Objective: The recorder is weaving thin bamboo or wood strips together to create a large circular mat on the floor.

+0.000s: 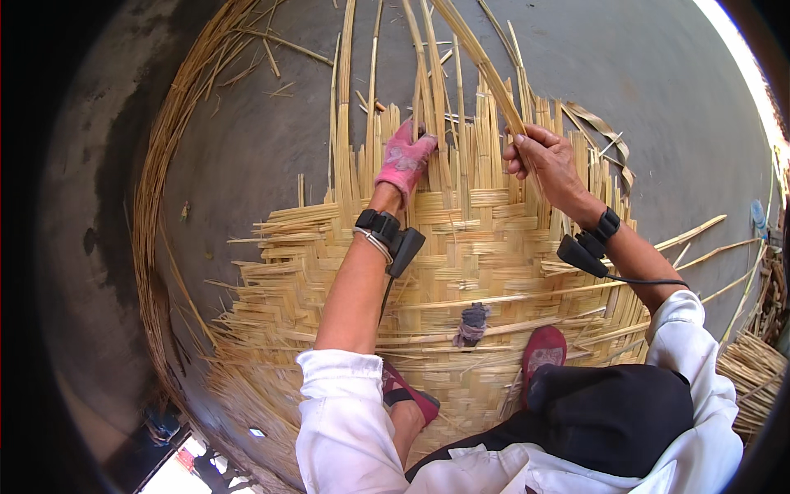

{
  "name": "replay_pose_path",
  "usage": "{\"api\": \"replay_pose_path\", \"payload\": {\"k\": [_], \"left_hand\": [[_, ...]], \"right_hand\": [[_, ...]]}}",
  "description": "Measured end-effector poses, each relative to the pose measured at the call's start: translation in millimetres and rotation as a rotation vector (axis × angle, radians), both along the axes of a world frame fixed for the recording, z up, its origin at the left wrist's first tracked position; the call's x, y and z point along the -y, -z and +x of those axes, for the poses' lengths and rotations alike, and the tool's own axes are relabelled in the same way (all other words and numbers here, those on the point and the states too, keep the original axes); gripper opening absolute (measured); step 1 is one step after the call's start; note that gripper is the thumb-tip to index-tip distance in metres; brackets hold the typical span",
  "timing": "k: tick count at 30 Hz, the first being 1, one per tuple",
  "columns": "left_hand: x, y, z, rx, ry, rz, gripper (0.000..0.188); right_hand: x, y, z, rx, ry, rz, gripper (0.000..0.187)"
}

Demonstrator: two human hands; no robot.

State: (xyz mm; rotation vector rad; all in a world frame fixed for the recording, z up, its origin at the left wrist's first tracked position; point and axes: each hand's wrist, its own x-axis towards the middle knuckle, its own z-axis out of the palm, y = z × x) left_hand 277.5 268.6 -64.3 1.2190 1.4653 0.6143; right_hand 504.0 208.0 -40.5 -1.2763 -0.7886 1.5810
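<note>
Plainly, the work in hand was a woven mat of split cane; it lay on the grey floor in front of and beneath the wearer, its far edge ragged with strip ends pointing away. From my remote post I recorded the right hand, bare, pinching a long strip between thumb and fingers at that edge; the left hand, in a pink glove, was curled at an upright strip, though I could not tell whether it gripped or merely steadied it.

Good practice here, in my judgement, called for a hold low on the strip, close to the weave; a flat, untwisted lie, so that the cane would not split; and even spacing between neighbours. I noted the bare fingers as exposed to splinters.

A dark, cloth-like bundle sat on the mat; a red shoe stood near it. Beyond the mat, a long curved bundle of canes lay to the left; cut sticks were heaped at lower right. As to containers, I found only what looked like a pale blue bottle near the right rim; its contents I could not determine.
</note>
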Motion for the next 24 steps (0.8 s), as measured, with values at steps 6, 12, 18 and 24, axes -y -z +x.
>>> {"api": "replay_pose_path", "payload": {"k": [6,12,18,24], "left_hand": [[1,-22,4,0.26,0.049,-0.191,0.027],[33,-24,4,0.167,-0.029,0.181,0.024],[11,-22,-1,0.181,0.087,-0.04,0.032],[36,-29,3,-0.138,0.135,0.655,0.029]], "right_hand": [[4,4,-4,-0.077,0.072,-0.091,0.019],[2,2,-4,-0.123,0.163,-0.069,0.018],[1,1,-3,-0.14,0.132,-0.065,0.017],[-1,0,0,-0.121,0.139,-0.065,0.016]]}}
